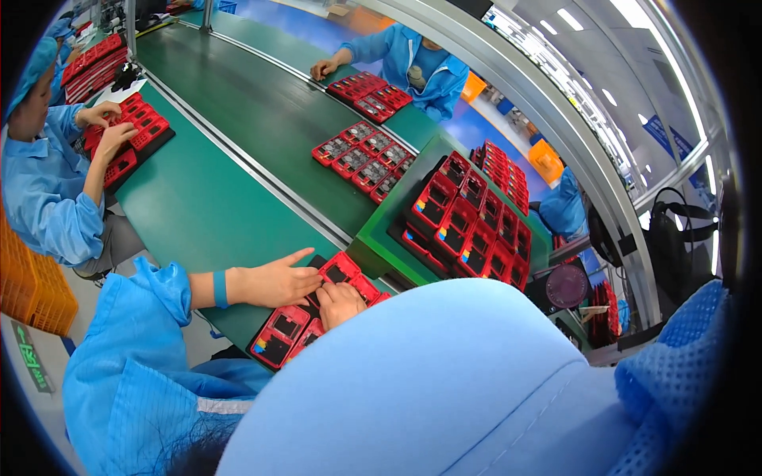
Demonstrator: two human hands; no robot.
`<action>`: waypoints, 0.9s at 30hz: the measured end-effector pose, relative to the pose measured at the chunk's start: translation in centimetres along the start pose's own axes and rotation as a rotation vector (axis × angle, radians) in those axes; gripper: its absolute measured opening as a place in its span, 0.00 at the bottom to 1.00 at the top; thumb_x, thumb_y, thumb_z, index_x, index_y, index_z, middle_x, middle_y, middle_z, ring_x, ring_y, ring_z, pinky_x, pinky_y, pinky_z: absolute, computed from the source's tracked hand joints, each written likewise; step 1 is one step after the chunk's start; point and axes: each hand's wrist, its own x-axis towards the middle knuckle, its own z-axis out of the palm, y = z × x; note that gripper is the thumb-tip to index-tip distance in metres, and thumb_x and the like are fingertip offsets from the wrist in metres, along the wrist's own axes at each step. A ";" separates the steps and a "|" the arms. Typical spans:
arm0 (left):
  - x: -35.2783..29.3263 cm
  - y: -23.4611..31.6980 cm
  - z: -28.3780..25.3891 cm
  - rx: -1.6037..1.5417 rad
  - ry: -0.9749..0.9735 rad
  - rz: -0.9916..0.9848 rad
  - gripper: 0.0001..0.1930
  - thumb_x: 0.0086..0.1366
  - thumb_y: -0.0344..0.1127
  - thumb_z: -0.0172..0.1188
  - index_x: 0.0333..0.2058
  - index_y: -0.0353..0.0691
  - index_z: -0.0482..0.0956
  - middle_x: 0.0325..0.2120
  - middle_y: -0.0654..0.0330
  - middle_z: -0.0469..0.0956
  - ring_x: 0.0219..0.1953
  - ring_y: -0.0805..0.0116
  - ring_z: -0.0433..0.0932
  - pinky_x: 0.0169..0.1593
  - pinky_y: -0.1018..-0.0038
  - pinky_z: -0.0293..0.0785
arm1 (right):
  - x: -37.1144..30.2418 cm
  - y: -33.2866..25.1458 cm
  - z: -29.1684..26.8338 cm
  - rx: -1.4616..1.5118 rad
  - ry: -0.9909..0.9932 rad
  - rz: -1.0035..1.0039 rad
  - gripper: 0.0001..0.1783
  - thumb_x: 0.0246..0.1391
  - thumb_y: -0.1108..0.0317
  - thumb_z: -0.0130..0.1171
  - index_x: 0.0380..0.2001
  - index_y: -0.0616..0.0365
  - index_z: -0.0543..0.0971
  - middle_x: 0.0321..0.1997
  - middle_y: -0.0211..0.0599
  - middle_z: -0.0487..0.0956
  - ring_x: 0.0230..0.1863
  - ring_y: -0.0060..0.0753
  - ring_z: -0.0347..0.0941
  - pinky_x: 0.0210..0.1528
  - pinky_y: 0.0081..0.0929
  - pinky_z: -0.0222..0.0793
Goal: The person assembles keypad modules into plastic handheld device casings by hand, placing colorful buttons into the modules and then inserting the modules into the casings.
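My left hand [279, 282] reaches in from the left with a blue band on its wrist. Its thumb points away and the other fingers rest at the edge of a red tray [283, 324] with black-centred compartments. My right hand [340, 305] lies over the middle of this tray, fingers bent and close together against it. Whatever may be under those fingertips is hidden. The light blue cap brim [444, 373] covers my right forearm and the tray's near right part. Small yellow and blue patches show at the tray's left corner.
Right of my hands, stacked red trays [468, 214] stand on a raised green platform [373, 238]. Another red tray [363, 161] sits on the green conveyor [262, 103]. Co-workers handle red trays [139, 131] at the left and across the belt. An orange crate [36, 278] stands lower left.
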 end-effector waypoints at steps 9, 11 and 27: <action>-0.9 1.1 1.2 -0.114 -0.042 -0.063 0.24 0.69 0.50 0.56 0.53 0.36 0.80 0.55 0.57 0.78 0.64 0.60 0.69 0.72 0.44 0.53 | -1.5 0.8 -0.6 0.091 -0.181 -0.003 0.17 0.55 0.56 0.55 0.39 0.58 0.79 0.43 0.39 0.78 0.47 0.47 0.77 0.53 0.48 0.71; -1.2 0.9 0.3 -0.260 -0.009 -0.163 0.25 0.67 0.47 0.60 0.56 0.36 0.77 0.59 0.55 0.74 0.65 0.58 0.68 0.72 0.44 0.53 | -1.8 0.3 -3.5 0.196 -0.072 -0.017 0.22 0.56 0.57 0.57 0.49 0.61 0.80 0.52 0.45 0.79 0.56 0.51 0.75 0.58 0.46 0.70; -7.9 12.0 -3.7 -0.426 0.018 -0.180 0.26 0.64 0.42 0.64 0.57 0.34 0.76 0.58 0.50 0.73 0.63 0.54 0.70 0.70 0.53 0.64 | -8.6 -9.8 -3.2 0.131 -0.025 0.024 0.17 0.45 0.70 0.72 0.40 0.63 0.84 0.41 0.42 0.83 0.43 0.43 0.81 0.44 0.36 0.81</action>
